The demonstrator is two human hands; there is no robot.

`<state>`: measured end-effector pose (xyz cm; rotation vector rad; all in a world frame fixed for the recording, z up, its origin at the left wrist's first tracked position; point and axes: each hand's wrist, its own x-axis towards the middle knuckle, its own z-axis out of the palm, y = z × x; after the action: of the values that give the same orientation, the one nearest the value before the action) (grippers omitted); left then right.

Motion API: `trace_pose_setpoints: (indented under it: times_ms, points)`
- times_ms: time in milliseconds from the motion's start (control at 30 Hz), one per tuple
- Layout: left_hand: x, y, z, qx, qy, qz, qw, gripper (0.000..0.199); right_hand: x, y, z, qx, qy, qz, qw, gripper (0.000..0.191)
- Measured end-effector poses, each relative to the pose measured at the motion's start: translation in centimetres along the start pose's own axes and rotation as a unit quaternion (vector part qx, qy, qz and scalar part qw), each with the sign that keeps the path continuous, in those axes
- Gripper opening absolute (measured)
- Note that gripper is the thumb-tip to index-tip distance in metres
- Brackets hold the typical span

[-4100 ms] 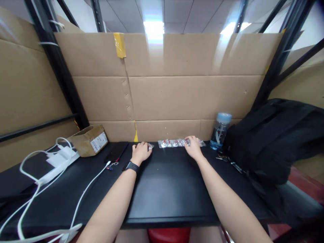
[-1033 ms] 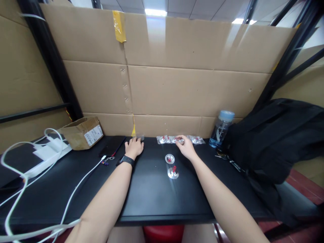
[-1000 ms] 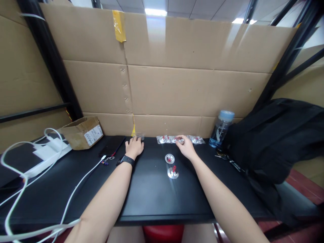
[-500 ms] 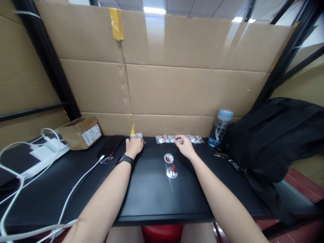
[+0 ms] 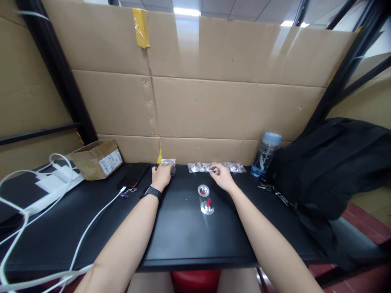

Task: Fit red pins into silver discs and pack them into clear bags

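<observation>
My left hand point(image 5: 161, 176) is closed, its fingers bent down over a clear plastic packet point(image 5: 169, 161) by the cardboard wall; its fingertips are hidden. Wrapped silver discs with red bits point(image 5: 194, 167) lie in a row along the back of the black table. My right hand point(image 5: 222, 176) reaches into this row, thumb and fingers closed around a wrapped disc point(image 5: 214, 167) that they partly cover. Nearer me, between my forearms, two unwrapped domed silver discs lie apart: a smaller disc point(image 5: 199, 189) with a red centre, and a larger disc point(image 5: 204, 208) with a red loop standing up.
A water bottle point(image 5: 263, 156), keys point(image 5: 265, 185) and a black backpack point(image 5: 332, 162) stand or lie at the right. On the left are a dark phone point(image 5: 132, 174), an open cardboard box point(image 5: 91, 165), white cables point(image 5: 80, 244) and a white power strip point(image 5: 58, 183).
The plastic packet under my left hand has shifted slightly right and shows more upright. My left fingers moved a little left, and my right hand barely shifted left. The loose discs stay put.
</observation>
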<state>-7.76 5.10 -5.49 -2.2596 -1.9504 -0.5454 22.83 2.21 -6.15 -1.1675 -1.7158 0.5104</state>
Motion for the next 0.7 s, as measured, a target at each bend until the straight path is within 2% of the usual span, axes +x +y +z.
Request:
trace_pose_setpoints:
  times_ms: [67,167,500,600,700]
  points:
    - [-0.1,0.3,-0.3,0.006,0.005,-0.009,1.000,0.038,0.0,0.0,0.0,0.000,0.001,-0.005,1.000,0.018]
    - [0.0,0.8,-0.4,0.018,-0.018,-0.025,0.999,0.037,0.1,0.0,0.0,-0.001,0.001,-0.007,1.000,0.017]
    - [0.0,0.9,0.1,0.015,-0.054,-0.035,0.998,0.047,-0.1,-0.3,-0.1,-0.021,-0.011,-0.018,1.000,0.016]
    - [0.1,1.7,0.1,0.014,-0.037,0.003,0.999,0.047,-0.1,-0.3,-0.2,-0.028,-0.010,-0.024,0.999,0.014]
    - [-0.1,3.4,0.7,-0.043,-0.050,0.111,0.992,0.051,0.0,-0.3,-0.1,-0.037,-0.011,-0.031,0.999,0.012]
